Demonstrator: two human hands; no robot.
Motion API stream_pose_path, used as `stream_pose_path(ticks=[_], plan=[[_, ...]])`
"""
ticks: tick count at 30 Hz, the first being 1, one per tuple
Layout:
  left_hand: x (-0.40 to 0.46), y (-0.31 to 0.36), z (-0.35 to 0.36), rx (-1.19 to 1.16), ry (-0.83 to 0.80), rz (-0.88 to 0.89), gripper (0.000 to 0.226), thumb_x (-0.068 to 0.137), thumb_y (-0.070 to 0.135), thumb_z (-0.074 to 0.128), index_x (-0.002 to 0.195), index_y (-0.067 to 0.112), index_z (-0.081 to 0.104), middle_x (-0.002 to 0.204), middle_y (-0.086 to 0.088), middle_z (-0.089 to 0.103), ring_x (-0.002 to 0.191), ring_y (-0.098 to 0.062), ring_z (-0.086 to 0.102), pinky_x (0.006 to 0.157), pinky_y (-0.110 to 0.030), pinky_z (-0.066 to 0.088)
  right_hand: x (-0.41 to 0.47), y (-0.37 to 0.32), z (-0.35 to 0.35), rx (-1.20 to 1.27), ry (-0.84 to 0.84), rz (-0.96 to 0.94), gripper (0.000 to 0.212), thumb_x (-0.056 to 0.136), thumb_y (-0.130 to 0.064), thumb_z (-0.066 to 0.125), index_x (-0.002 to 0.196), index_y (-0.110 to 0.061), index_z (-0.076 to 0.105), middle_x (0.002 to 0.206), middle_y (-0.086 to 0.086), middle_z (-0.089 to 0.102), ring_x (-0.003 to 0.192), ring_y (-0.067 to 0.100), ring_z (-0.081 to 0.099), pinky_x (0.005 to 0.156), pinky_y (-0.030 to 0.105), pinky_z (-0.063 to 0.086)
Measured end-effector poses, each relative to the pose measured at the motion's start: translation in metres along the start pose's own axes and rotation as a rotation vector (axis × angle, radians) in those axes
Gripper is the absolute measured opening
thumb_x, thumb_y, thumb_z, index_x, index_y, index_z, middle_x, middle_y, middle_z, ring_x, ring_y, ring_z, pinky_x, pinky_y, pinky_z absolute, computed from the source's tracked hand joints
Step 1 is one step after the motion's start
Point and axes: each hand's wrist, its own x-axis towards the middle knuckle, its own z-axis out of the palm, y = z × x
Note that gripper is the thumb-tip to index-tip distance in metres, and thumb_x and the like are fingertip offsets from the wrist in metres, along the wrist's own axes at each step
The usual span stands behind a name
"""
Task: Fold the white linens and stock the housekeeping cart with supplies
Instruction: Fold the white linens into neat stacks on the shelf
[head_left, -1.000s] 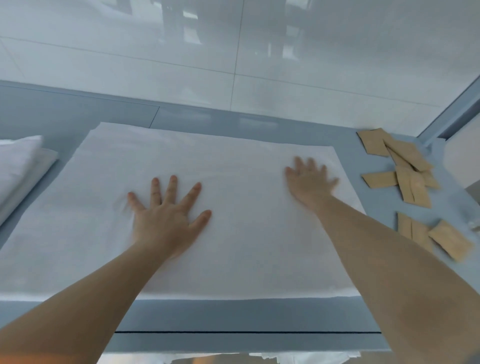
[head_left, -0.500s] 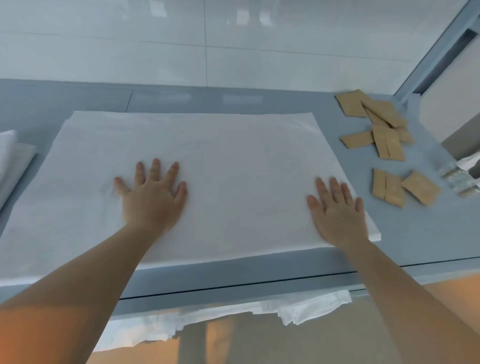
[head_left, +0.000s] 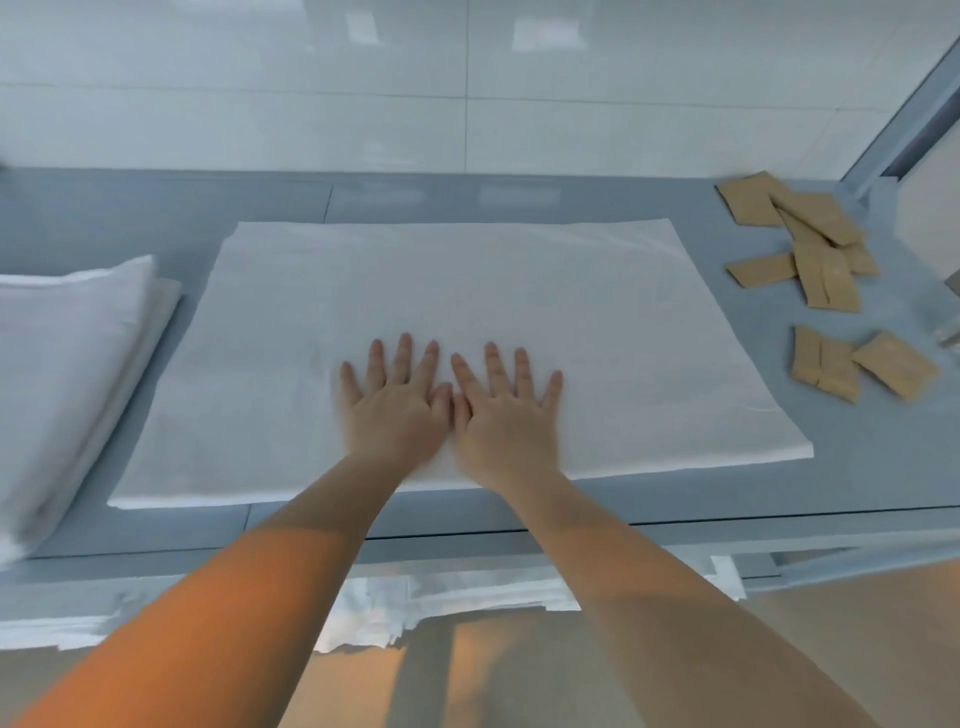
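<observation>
A folded white linen (head_left: 467, 312) lies flat on the grey-blue table top (head_left: 571, 200), filling most of its middle. Both hands press down on the near half of the linen, side by side, thumbs touching. The left hand (head_left: 392, 410) has its fingers straight and spread a little; the right hand (head_left: 506, 415) likewise lies flat, fingers fanned, holding nothing.

Left of the linen, a stack of folded white linens (head_left: 62, 374) sits at the table's edge, just apart from it. Right of the linen, small tan paper packets (head_left: 810, 249) lie loose in a scatter on the table, some overlapping; two more tan packets (head_left: 862, 364) lie nearer. Below the linen, under the table's front edge, crumpled white cloth (head_left: 415, 603) shows on a lower level; what it rests in cannot be made out. Beyond the linen, a glossy pale tiled wall (head_left: 467, 78) rises.
</observation>
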Motion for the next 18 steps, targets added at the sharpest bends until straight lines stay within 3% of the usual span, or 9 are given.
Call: stream_pose_path(ticks=[4, 9, 13, 18], plan=[[-0.035, -0.024, 0.005, 0.044, 0.03, -0.035, 0.065, 0.084, 0.069, -0.003, 0.145, 0.048, -0.014, 0.158, 0.014, -0.013, 0.145, -0.025, -0.018, 0.11, -0.062, -0.01, -0.001, -0.001, 0.0, -0.018, -0.011, 0.005, 0.054, 0.095, -0.051, 0.006, 0.148, -0.046, -0.001, 0.161, -0.006, -0.002, 0.147, 0.026, -0.008, 0.111, 0.061, -0.012], [-0.045, -0.105, -0.009, 0.092, 0.047, -0.191, 0.073, 0.077, 0.081, -0.004, 0.143, 0.052, -0.016, 0.158, 0.014, -0.014, 0.144, -0.032, -0.018, 0.107, -0.067, -0.006, -0.003, 0.0, 0.0, -0.033, 0.012, 0.013, 0.059, 0.09, -0.054, -0.002, 0.148, -0.046, -0.001, 0.161, -0.008, 0.0, 0.148, 0.024, -0.005, 0.113, 0.06, -0.008], [-0.043, -0.134, -0.019, 0.105, 0.023, -0.215, 0.076, 0.075, 0.082, -0.005, 0.143, 0.05, -0.016, 0.159, 0.008, -0.015, 0.143, -0.035, -0.018, 0.11, -0.065, -0.005, -0.002, 0.0, -0.001, -0.049, 0.0, 0.006, 0.056, 0.092, -0.054, 0.003, 0.148, -0.047, -0.001, 0.161, -0.009, 0.0, 0.148, 0.023, -0.004, 0.113, 0.06, -0.008], [-0.059, -0.113, -0.014, 0.04, 0.051, -0.291, 0.075, 0.083, 0.074, 0.002, 0.149, 0.041, -0.009, 0.16, -0.002, -0.011, 0.143, -0.041, -0.015, 0.109, -0.066, -0.005, 0.01, 0.012, -0.011, -0.095, -0.017, -0.084, 0.052, 0.096, -0.053, 0.009, 0.147, -0.048, 0.002, 0.16, -0.012, 0.003, 0.148, 0.021, -0.002, 0.114, 0.059, -0.003]])
